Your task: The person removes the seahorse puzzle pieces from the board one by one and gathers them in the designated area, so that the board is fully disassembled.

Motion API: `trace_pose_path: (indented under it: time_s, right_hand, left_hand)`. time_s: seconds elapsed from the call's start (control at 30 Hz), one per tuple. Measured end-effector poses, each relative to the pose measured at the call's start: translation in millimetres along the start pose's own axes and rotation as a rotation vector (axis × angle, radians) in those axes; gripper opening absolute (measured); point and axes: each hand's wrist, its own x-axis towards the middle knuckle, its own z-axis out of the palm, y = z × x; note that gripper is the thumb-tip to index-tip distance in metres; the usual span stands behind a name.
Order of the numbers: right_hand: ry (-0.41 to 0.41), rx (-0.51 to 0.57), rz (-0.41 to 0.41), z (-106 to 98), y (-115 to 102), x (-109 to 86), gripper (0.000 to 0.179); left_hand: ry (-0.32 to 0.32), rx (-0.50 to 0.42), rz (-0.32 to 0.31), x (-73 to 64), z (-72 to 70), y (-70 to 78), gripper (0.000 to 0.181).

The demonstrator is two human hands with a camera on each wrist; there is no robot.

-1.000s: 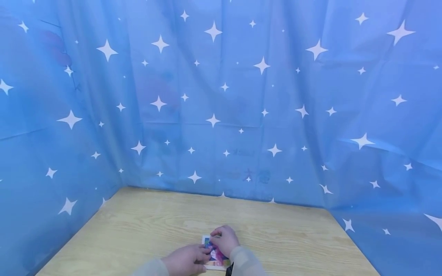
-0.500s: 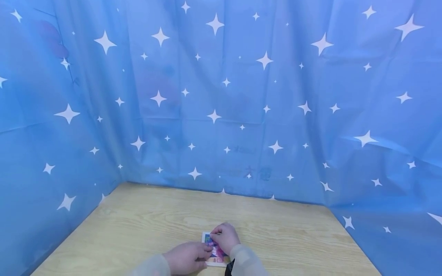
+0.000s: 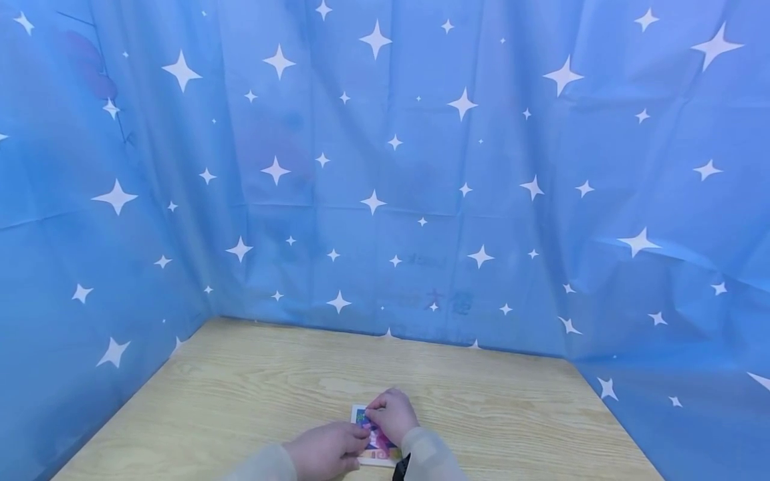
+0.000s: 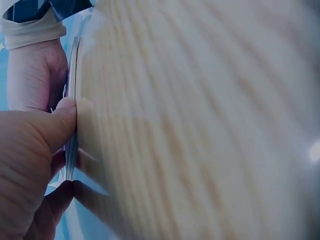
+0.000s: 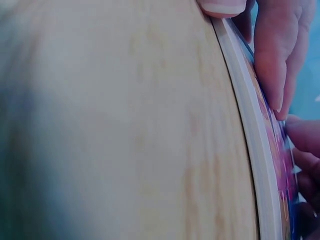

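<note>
A small flat board [image 3: 377, 455] with a white border and a colourful pink, blue and orange picture lies on the table. My left hand [image 3: 325, 449] holds its left side, the thumb [image 4: 64, 117] against the edge and the other fingers over the picture. From the right, my right hand [image 3: 394, 417] reaches over the board with bent fingers. Its thumb and index fingertips come together above the upper part of the picture, beside the left fingertips; I cannot tell whether they pinch something. In the right wrist view, thin lines cross the picture, and the board's pale thick edge [image 5: 252, 130] shows.
The light wood-grain table [image 3: 271, 374] extends around the board. Blue curtains [image 3: 373, 167] with white stars hang behind the table and along both sides. A black band [image 3: 401, 466] sits at my right wrist by the board's lower right corner.
The head view has tilted slightly, so the curtain stars sit a little higher. My left fingers have shifted slightly to the right over the picture; the right hand stays in place on the board.
</note>
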Motion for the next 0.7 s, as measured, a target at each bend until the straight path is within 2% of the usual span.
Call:
trace_pose_path:
  time_s: [0.7]
  right_hand:
    - [-0.027, -0.005, -0.029, -1.5, -1.4, -0.1, 0.007]
  left_hand:
    - [0.005, 0.002, 0.004, -0.9, -1.0, -0.2, 0.042]
